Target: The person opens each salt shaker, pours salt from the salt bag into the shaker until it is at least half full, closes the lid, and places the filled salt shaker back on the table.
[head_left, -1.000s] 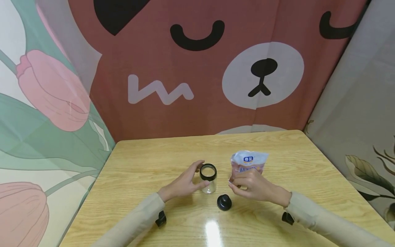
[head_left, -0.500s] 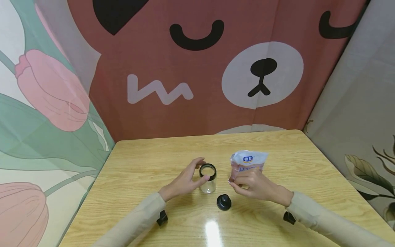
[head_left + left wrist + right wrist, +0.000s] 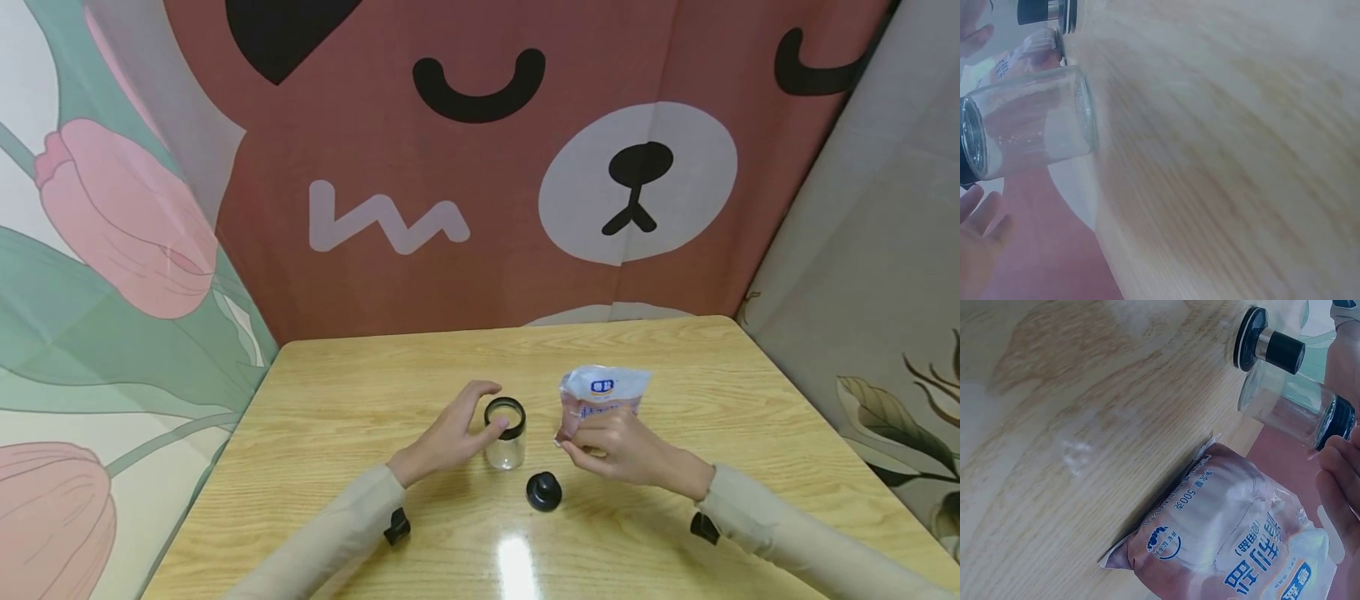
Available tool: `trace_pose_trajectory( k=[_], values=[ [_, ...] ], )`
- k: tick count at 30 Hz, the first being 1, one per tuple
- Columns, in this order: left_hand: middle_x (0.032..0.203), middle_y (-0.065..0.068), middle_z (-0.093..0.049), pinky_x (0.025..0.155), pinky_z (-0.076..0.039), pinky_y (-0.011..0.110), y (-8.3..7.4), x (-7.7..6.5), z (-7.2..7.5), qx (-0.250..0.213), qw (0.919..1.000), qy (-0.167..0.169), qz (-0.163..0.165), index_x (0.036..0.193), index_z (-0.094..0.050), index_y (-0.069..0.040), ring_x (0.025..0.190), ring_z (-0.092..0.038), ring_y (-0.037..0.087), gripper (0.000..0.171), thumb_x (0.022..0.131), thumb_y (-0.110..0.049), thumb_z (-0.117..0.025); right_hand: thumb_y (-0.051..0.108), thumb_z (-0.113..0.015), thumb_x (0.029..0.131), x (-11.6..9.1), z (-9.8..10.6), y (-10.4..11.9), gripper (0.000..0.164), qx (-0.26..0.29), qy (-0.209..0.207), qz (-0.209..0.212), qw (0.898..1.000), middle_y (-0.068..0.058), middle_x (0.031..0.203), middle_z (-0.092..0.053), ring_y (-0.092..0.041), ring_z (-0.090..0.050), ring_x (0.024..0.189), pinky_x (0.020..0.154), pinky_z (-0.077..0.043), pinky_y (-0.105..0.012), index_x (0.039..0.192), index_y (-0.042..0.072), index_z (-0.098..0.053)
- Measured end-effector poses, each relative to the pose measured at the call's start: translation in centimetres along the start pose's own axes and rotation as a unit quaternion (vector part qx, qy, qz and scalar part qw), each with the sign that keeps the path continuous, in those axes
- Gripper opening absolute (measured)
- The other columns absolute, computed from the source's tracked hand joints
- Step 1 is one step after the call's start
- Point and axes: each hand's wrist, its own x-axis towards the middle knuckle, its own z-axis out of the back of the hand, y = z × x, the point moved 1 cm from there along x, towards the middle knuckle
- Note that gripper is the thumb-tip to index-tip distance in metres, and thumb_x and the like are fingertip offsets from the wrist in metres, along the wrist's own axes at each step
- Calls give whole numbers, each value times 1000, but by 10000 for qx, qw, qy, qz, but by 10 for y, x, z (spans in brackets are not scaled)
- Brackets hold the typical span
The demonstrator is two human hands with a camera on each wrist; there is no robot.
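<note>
A clear glass jar (image 3: 506, 450) with a black collar stands on the table in the head view. My left hand (image 3: 447, 433) is spread around its left side, thumb tip at the collar, the other fingers reaching behind it. In the left wrist view, the fingers (image 3: 985, 215) show apart from the glass. A bag of salt (image 3: 606, 387), pink and white with blue print, stands upright to the right of the jar. My right hand (image 3: 615, 446) hovers in front of the bag, fingers loosely bent, with no object visible in them. The black knobbed lid (image 3: 544, 492) lies between the hands.
The wooden table (image 3: 375, 375) ends at a curtain printed with a bear face (image 3: 487, 208). A flowered curtain (image 3: 135, 233) hangs along the left side, and a grey one (image 3: 862, 250) along the right. Black wrist devices sit under both sleeves.
The left thumb has shifted up from the jar's side to its black collar, and the left fingers have risen slightly. The right hand, bag, jar and lid stay put.
</note>
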Motion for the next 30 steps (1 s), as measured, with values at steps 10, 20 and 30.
trace_pose_trajectory(
  k=[10,20,30],
  values=[
    [142,5,-47,112,-38,39,-6,5,5,-68,9989,-322,-347,144,-41,-11,134,-42,17,52,102,-40,-54,18,-68,93,0,2,-3,24,-345,-241,198,9989,15,67,-60,1,-50,58,55,-42,-9,70,21,-64],
    [140,8,-49,111,-38,37,-14,12,4,-115,9951,-556,-806,142,-44,-7,133,-43,19,45,106,-34,-49,27,-67,95,-14,3,-6,14,-650,67,-511,9966,4,86,-70,-13,-66,75,60,-56,-23,90,14,-70],
    [138,11,-50,109,-41,37,-26,22,2,-18,9857,-915,-1416,138,-47,-3,131,-47,22,39,106,-26,-49,32,-58,101,-23,13,-10,27,-831,-62,-464,9954,5,88,-69,-13,-66,80,70,-59,-30,88,12,-71]
  ],
)
